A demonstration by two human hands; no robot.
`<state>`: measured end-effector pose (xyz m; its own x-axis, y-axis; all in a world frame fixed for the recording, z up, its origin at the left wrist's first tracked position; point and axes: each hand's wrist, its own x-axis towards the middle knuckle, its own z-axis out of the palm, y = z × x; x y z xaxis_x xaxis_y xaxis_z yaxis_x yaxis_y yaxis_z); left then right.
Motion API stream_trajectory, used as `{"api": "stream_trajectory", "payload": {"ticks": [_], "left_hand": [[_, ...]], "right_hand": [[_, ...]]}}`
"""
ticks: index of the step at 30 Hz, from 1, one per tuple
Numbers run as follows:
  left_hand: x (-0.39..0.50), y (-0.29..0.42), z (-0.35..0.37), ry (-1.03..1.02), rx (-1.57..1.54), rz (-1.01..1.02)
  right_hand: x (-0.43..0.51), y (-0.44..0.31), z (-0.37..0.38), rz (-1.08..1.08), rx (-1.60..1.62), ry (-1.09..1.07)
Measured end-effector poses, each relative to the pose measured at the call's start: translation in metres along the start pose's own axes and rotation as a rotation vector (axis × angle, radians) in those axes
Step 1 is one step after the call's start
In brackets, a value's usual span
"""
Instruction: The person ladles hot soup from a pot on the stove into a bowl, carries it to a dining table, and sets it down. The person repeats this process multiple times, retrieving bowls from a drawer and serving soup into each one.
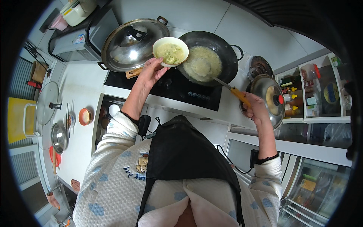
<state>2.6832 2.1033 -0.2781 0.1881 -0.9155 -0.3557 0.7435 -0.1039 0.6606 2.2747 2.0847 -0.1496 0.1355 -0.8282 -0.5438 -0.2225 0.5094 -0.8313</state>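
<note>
My left hand (pixel 153 71) holds a white bowl (pixel 170 52) by its near rim, between the two pans. Pale soup with greenish pieces fills much of the bowl. My right hand (pixel 253 107) grips the yellow-brown handle of a metal ladle (pixel 225 83). The ladle's head is dipped in the pale, cloudy soup (pixel 205 61) inside a dark wok (pixel 229 61), which sits over the black cooktop (pixel 184 95). Left of the bowl stands a wide pan (pixel 106 45) covered by a shiny metal lid (pixel 124 52) with a black handle.
A metal lid with a red knob (pixel 279 99) lies at the right, beside racks of bottles (pixel 292 96). The left counter (pixel 76 144) bears an orange bowl (pixel 85 116), a steel bowl (pixel 59 138), chopsticks (pixel 68 119) and a glass lid (pixel 47 103). A countertop appliance (pixel 71 46) stands back left.
</note>
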Motion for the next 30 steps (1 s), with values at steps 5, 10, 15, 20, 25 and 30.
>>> {"api": "stream_trajectory", "payload": {"ticks": [5,10,15,20,25,30], "left_hand": [[0.006,-0.006,0.002,-0.053,0.002,-0.027],[0.009,-0.013,0.01,-0.037,0.003,-0.044],[0.013,-0.018,0.018,-0.008,-0.026,-0.063],[0.017,-0.023,0.023,-0.018,-0.015,-0.067],[0.02,-0.026,0.027,-0.04,-0.006,-0.079],[0.02,-0.028,0.032,-0.026,0.006,-0.087]], "right_hand": [[-0.013,-0.027,-0.013,-0.074,0.013,0.015],[-0.028,-0.06,-0.02,-0.075,-0.011,0.064],[-0.043,-0.091,-0.027,-0.085,-0.025,0.086],[-0.052,-0.111,-0.035,-0.095,-0.037,0.097],[-0.052,-0.121,-0.041,-0.101,-0.049,0.051],[-0.053,-0.128,-0.042,-0.111,-0.031,0.05]]}}
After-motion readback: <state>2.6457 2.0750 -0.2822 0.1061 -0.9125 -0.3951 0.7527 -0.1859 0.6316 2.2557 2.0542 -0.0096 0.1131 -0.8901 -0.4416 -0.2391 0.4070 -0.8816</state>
